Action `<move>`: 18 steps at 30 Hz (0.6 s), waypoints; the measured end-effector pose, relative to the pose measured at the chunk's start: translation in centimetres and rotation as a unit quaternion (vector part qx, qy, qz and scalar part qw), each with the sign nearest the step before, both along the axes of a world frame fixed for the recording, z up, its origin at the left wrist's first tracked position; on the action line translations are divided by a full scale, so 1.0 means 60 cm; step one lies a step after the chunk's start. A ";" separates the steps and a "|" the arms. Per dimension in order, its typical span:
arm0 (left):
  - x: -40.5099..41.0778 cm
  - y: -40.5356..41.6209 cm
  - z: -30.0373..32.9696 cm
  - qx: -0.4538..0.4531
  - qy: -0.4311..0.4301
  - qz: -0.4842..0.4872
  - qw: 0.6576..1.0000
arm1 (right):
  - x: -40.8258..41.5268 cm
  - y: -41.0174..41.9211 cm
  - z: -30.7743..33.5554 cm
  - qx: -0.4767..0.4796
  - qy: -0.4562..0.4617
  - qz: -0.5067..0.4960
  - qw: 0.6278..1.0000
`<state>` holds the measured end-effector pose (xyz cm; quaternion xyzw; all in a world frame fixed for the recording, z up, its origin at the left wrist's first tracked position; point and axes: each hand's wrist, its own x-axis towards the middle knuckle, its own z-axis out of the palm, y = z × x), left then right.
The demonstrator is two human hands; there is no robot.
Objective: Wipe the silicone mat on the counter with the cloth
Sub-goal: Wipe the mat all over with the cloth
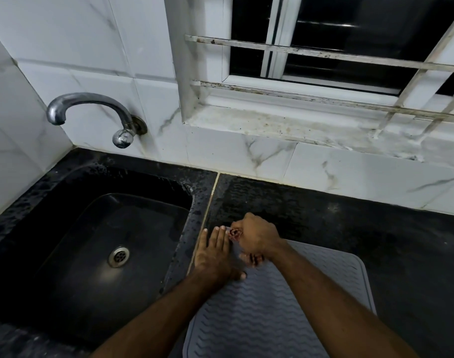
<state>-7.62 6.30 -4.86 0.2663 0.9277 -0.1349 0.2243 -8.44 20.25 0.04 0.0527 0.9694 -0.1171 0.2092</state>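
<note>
On the black stone worktop (375, 241), right of the sink (104, 228): grey silicone mat (285, 306), wavy-ribbed, round-cornered. Left hand (213, 251) presses flat, fingers straight, on its far-left corner; right hand (256, 235) grips a bunched reddish cloth (235, 233) there. Wiping seems under way; most of the mat probably remains.

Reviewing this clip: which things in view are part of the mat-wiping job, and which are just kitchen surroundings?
Part of the job:
- silicone mat, grey, on the counter
- cloth, bunched in the right hand
- left hand, flat, fingers straight, at the mat's left edge

Surroundings:
- sink with drain
- tap
- window grille
</note>
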 end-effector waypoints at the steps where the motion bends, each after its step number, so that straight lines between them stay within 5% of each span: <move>1: -0.002 -0.002 -0.002 0.004 -0.003 0.001 1.000 | 0.003 -0.004 -0.005 -0.008 0.004 -0.001 1.000; 10: -0.002 0.000 0.001 0.017 -0.015 0.002 1.000 | 0.016 0.083 0.002 -0.016 -0.065 -0.066 0.996; 18: -0.017 0.017 0.014 0.062 -0.053 -0.057 0.995 | 0.019 0.049 -0.008 -0.077 -0.018 -0.062 0.995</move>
